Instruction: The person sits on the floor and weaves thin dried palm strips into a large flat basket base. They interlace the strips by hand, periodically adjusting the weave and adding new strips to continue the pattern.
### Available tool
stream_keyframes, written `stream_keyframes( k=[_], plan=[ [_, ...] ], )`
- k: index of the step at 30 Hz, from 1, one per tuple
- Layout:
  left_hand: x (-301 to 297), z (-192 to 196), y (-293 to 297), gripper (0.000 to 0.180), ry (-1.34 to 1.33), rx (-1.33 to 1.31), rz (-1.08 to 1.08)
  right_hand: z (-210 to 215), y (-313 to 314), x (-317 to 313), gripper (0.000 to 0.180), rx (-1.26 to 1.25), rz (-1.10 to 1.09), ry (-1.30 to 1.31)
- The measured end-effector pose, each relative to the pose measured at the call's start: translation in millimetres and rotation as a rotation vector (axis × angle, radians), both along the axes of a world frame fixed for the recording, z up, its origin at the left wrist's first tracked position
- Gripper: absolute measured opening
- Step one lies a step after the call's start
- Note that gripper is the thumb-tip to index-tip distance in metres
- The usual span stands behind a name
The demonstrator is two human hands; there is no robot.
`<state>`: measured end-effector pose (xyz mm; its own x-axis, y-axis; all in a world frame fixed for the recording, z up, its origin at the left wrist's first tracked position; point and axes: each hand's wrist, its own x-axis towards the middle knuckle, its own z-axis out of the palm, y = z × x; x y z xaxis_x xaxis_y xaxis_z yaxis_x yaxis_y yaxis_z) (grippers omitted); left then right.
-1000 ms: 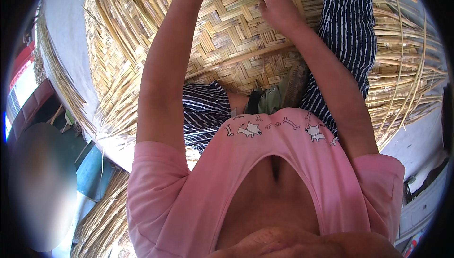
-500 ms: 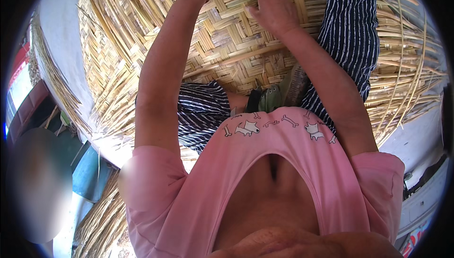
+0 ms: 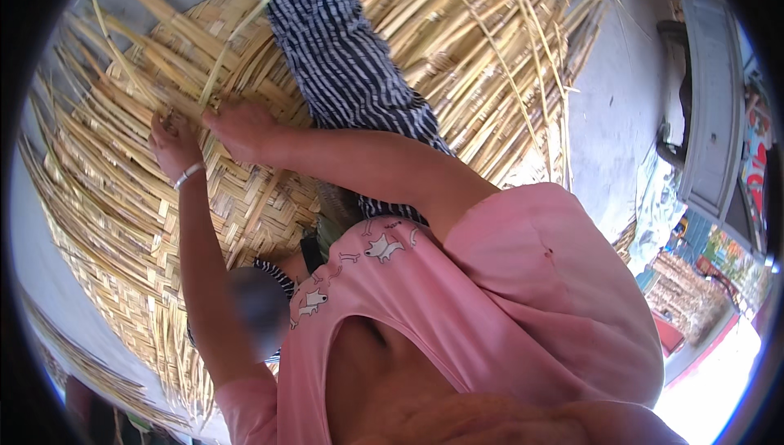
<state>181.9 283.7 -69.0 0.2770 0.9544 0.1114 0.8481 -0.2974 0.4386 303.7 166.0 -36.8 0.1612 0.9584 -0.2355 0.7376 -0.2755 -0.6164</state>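
Hands close together at upper left of the frame, left hand [image 3: 175,147] just beside right hand [image 3: 241,131], fingers bent down to the strips; too blurred to tell whether clamped on any. Woven mat [image 3: 135,265] spread beneath, across the left of the frame, with loose strips [image 3: 159,6] fanning out at upper left. Best to work strip by strip, laying each flat and pressing snug without kinking. Keep the mat steadied under the striped trouser leg [image 3: 327,45].
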Motion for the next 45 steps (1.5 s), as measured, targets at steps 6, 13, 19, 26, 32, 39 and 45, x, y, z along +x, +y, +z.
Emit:
stream_keyframes(
  k=[6,13,19,26,32,39,45],
  plan=[
    [-35.0,-10.6,-58.4,0.062,0.347,0.086,-0.354,39.5,-49.0,21.0,0.037,-0.004,-0.035,0.236],
    [-58.1,4.3,-102.2,0.069,0.515,-0.042,-0.295,53.1,-236.4,145.0,0.019,0.745,-0.320,-0.472],
    [-94.9,-1.4,-157.8,0.067,0.483,0.002,-0.551,20.0,-431.2,194.4,0.036,-0.306,-0.934,-0.724],
    [-108.3,20.0,-187.9,0.042,0.329,-0.086,-0.577,21.9,-437.0,169.0,0.026,-0.177,-0.791,-0.580],
    [-90.4,23.0,-171.6,0.026,0.388,-0.065,-0.530,31.9,-450.6,188.9,0.021,-0.138,-0.965,-0.656],
    [-89.2,18.9,-173.8,0.020,0.388,-0.033,-0.513,1.0,-592.7,218.8,0.048,-0.552,-1.402,-0.607],
    [-86.5,23.2,-172.2,0.019,0.400,-0.074,-0.487,4.7,-620.1,221.4,0.036,-0.454,-1.416,-0.418]
  ],
)
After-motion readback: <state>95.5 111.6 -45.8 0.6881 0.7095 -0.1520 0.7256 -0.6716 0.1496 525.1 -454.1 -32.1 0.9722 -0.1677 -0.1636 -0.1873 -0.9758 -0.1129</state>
